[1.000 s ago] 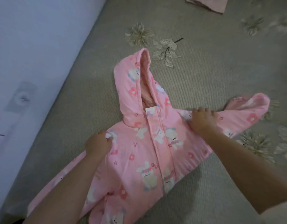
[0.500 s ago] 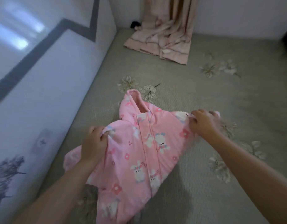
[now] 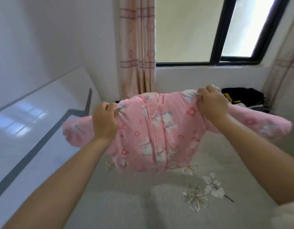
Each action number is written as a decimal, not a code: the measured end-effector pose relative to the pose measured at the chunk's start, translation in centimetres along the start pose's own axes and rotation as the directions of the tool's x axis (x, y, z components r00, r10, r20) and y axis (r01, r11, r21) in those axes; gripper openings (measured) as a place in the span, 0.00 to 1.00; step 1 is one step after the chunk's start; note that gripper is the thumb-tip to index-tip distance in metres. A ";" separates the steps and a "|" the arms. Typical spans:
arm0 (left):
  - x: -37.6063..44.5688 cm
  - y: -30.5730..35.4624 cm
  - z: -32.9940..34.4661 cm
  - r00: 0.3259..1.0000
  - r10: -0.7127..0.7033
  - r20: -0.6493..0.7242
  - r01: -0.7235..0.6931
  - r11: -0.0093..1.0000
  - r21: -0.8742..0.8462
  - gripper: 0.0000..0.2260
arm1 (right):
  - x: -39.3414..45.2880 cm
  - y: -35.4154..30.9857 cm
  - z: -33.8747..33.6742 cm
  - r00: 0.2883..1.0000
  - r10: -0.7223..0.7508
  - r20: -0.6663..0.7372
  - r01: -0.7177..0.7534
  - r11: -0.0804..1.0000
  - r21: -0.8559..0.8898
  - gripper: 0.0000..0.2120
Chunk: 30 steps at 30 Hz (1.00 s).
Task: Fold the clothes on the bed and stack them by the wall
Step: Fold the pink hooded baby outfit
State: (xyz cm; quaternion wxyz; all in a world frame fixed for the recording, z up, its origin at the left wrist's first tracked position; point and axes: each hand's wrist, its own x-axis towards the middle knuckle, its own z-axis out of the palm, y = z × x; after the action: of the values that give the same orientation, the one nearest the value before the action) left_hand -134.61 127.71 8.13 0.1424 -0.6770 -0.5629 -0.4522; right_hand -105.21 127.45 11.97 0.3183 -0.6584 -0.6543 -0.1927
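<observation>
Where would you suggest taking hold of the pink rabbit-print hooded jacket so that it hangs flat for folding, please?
At the two shoulders, from above, as both hands do now: the left hand and right hand each pinch the top edge of the pink rabbit-print hooded jacket, so its body hangs straight and the sleeves fall outward.
</observation>
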 end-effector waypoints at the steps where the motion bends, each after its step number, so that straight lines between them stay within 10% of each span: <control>1: 0.7 1.2 -0.8 0.998 0.042 -0.044 -0.041 0.999 0.022 0.05 | 0.1 0.0 -1.7 0.998 -0.008 -0.055 0.008 1.000 -0.011 0.12; 9: 1.9 5.7 -2.5 0.948 0.304 -0.097 -0.273 0.931 0.243 0.04 | -1.9 0.6 -5.4 0.967 -0.111 -0.229 0.046 0.962 -0.269 0.03; 13: -0.2 4.8 1.8 0.949 0.052 0.311 -0.175 0.907 0.383 0.09 | -4.2 1.0 -0.8 0.973 -0.172 -0.154 0.106 0.925 -0.365 0.05; 15: -2.2 3.3 5.0 0.878 -0.070 0.474 -0.190 0.857 0.479 0.13 | -5.4 1.7 3.1 0.993 -0.065 0.102 0.101 0.908 -0.407 0.08; 18: -6.2 0.1 11.3 0.756 -0.164 0.634 -0.256 0.817 0.517 0.14 | -7.7 3.5 11.2 0.855 0.114 0.505 0.081 0.934 -0.349 0.14; 26: -25.9 -8.7 24.6 0.409 -0.300 0.862 -0.254 0.870 0.423 0.22 | -25.6 5.6 30.2 0.504 0.156 0.850 0.105 0.965 -0.240 0.17; 30: -37.7 -9.8 23.3 0.183 -0.456 0.871 -0.027 0.883 0.468 0.25 | -37.1 6.5 31.7 0.352 0.194 0.916 -0.015 0.979 -0.201 0.21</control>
State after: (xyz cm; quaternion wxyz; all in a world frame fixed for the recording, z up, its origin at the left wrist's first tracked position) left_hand -131.18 123.32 -36.90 -0.1785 -0.6769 -0.6926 0.1738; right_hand -106.55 121.68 -36.90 -0.1492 -0.7147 -0.6583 0.1833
